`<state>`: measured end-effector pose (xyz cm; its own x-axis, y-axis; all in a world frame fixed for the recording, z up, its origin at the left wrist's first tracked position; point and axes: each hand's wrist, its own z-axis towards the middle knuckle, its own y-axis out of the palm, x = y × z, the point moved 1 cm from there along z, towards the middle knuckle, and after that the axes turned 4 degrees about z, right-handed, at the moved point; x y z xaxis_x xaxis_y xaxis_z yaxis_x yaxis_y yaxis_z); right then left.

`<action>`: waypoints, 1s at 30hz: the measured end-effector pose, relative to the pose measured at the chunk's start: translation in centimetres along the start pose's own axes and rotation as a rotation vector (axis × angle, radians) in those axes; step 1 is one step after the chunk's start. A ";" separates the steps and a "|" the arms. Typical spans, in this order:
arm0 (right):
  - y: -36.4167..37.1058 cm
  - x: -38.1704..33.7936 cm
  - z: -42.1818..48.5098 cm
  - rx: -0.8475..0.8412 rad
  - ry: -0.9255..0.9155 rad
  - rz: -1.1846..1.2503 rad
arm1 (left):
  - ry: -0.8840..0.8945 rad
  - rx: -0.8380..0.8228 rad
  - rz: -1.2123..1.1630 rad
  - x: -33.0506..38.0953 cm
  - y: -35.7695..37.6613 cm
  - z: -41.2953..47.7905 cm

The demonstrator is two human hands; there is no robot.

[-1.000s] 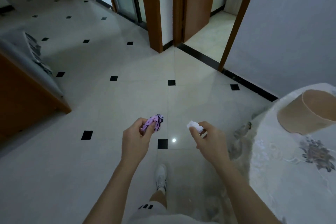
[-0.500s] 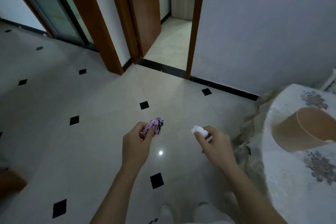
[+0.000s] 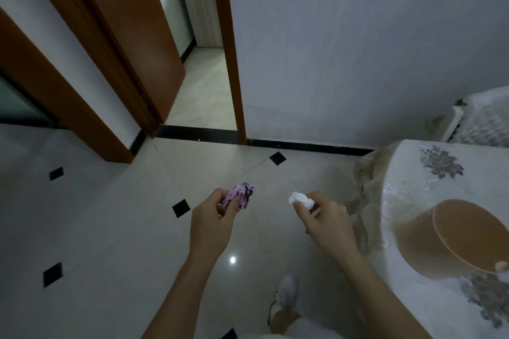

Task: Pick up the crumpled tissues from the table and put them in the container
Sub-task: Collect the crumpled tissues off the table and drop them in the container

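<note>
My left hand (image 3: 212,224) pinches a crumpled pink tissue with dark markings (image 3: 239,197) between thumb and fingers, held out over the floor. My right hand (image 3: 326,224) pinches a crumpled white tissue (image 3: 300,199) at about the same height. To the right stands a round tan container (image 3: 440,239) on a table covered with a white floral cloth (image 3: 429,173). The container is open at the top and lies right of my right hand, apart from it.
Light floor tiles with small black squares spread below my hands. An open brown door (image 3: 132,36) and doorway lie ahead on the left, a grey wall (image 3: 358,49) ahead. My white shoe (image 3: 287,290) shows below. A patterned cushion (image 3: 484,121) sits behind the table.
The view has swung to the right, bringing the table and container closer and further into frame. Both hands keep holding their tissues in the same pose.
</note>
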<state>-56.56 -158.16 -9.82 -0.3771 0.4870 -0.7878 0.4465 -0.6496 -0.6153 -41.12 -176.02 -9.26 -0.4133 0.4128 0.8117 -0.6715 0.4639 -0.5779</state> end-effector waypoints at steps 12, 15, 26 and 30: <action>-7.9 3.0 17.0 0.216 0.158 0.066 | 0.180 -0.182 0.050 9.7 10.7 18.3; -9.4 4.8 17.9 0.308 0.250 0.084 | 0.221 -0.280 0.028 11.4 14.4 20.6; -17.1 7.9 17.4 0.640 0.521 0.015 | 0.479 -0.784 -0.091 19.5 28.8 26.0; -19.2 8.3 14.2 0.796 0.657 -0.022 | 0.587 -0.988 -0.132 23.4 33.0 24.9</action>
<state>-79.76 -149.90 -4.09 0.2454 0.5708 -0.7836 -0.3119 -0.7188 -0.6213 -88.27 -170.52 -7.23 0.1474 0.4958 0.8558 0.1927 0.8343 -0.5165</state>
